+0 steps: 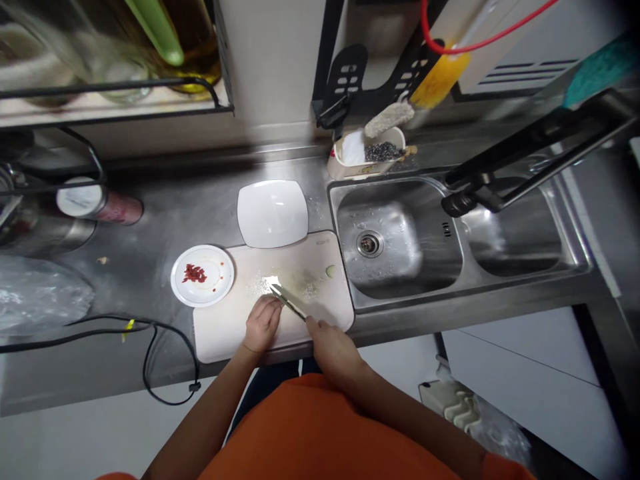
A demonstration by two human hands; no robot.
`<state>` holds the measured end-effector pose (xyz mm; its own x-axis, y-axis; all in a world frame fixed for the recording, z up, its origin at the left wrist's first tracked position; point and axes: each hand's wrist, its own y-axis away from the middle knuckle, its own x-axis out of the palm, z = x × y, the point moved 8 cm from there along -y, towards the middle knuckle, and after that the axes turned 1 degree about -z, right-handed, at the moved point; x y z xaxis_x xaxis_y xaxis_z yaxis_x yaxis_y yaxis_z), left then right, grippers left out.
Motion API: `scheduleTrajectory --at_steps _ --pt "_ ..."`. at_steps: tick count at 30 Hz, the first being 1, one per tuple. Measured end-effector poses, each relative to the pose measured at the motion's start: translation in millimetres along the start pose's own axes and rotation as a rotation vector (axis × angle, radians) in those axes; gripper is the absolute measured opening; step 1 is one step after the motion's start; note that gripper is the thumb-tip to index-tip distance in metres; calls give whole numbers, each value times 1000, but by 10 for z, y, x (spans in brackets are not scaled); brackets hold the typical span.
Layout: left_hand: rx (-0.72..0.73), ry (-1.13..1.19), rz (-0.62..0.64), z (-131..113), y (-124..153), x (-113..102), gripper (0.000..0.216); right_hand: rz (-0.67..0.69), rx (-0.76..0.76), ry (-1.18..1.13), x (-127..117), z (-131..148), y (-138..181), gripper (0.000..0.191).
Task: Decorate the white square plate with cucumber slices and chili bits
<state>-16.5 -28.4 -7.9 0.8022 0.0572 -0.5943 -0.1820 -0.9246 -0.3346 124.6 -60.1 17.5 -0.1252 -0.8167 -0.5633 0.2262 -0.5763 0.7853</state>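
My right hand is wrapped round the handle of a kitchen knife, whose blade points up and left over a pale cutting board. Close to the blade, my left hand rests on the board with its fingers curled together; whatever lies under them is hidden. Small whitish bits and wet patches are scattered on the board beyond the knife tip. A small green slice lies near the board's right edge. Overlapping the board's left corner is a round white plate with small red pieces on it.
A white squarish dish touches the board's far edge. To the right is a double steel sink under a black faucet. A caddy with scrubbers stands behind. Black cable and clear plastic lie left.
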Motion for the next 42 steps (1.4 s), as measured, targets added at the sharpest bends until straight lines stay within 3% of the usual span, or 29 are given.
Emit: scheduleTrajectory --at_steps 18,27,32,42 --pt "-34 13 45 10 -8 23 15 -144 -56 -13 -30 154 -333 41" --pt "-44 -17 10 -16 -15 5 17 -151 37 -28 -134 -116 -185 38" --pt "-56 -38 -3 24 16 8 15 -51 17 -1 -46 -45 -43 39" --pt "-32 -43 -28 35 40 -2 13 -28 6 3 -3 -14 87 36"
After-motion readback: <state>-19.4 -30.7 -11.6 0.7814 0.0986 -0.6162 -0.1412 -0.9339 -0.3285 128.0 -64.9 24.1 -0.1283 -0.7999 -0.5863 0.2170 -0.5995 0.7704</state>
